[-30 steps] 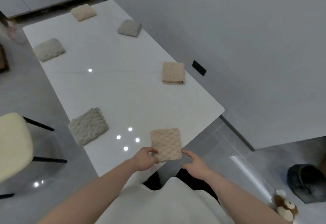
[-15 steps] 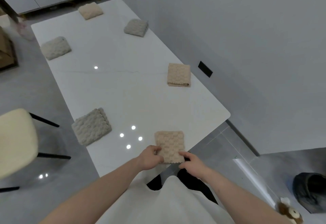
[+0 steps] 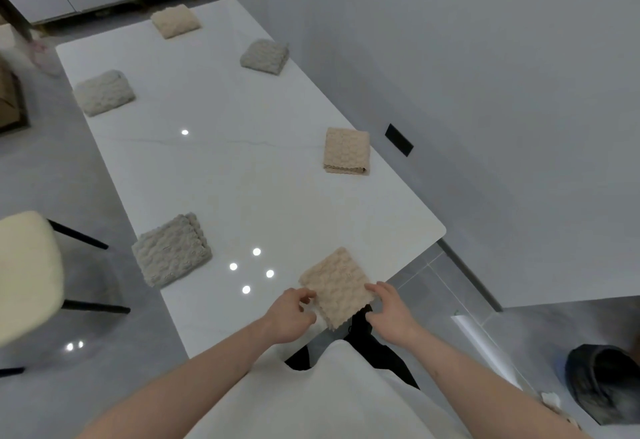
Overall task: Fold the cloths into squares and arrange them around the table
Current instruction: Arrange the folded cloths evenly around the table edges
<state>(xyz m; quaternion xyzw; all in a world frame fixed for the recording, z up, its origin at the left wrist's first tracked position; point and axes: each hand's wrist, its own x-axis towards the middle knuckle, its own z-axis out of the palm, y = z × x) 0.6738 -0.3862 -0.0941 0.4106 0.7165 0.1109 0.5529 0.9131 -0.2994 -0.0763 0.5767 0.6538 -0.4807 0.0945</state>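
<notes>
The tan folded cloth [image 3: 337, 286] lay at the near edge of the white table [image 3: 242, 175], turned like a diamond, with its near corner poking over the edge. It sat between both hands. The left hand [image 3: 291, 315] pinched its left side with curled fingers. The right hand [image 3: 391, 310] touched its right corner, fingers loosely bent.

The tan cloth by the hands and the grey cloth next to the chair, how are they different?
The tan cloth is beige; the grey cloth is grey. The tan one hangs over the table's near edge, between the left hand and right hand; the grey one lies untouched, fully on the table. Both are bumpy folded squares.
</notes>
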